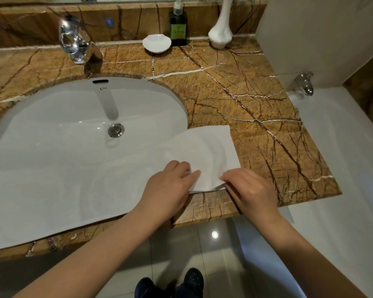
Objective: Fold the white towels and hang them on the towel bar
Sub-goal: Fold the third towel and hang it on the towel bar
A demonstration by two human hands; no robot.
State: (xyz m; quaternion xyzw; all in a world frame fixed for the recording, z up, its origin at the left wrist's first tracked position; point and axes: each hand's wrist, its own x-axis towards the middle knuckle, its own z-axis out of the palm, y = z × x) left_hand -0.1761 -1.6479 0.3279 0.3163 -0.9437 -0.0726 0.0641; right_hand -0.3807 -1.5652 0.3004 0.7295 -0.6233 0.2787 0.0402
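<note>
While folding, treat the white towel (58,196) as one long strip: lies flat along the counter's front edge, stretches far out to the left of both hands, covers the near rim of the sink (52,125), and ends between the hands in a loose flap turned up and back just beyond the fingertips. Left hand (170,186): down on the cloth, fingers curled, thumb laid across the fold, apparently pinching the layers. Right hand (248,188): just beside it to the right, fingers curled round the flap's near edge at the counter lip. Looks like an early fold, with nothing hung yet. To do it well: pin the crease with the left, draw the flap's edge over with the right until corner meets corner on the layer beneath, line up the long sides, then smooth away from the hands to flatten the ripples. Keep the cloth out of the basin and clear of the lip to avoid a slide to the floor. Beyond the right hand, bare brown veined marble counter (256,104). Far ahead of the left hand, chrome faucet (73,39). Straight ahead by the back ledge, white soap dish (156,43), dark green pump bottle (178,26), white vase (220,33). Off to the right of the right hand, white bathtub (332,147) with its chrome spout (304,83). Below the wrists, dark shoes (192,280) on grey tiles. No towel bar in view.
</note>
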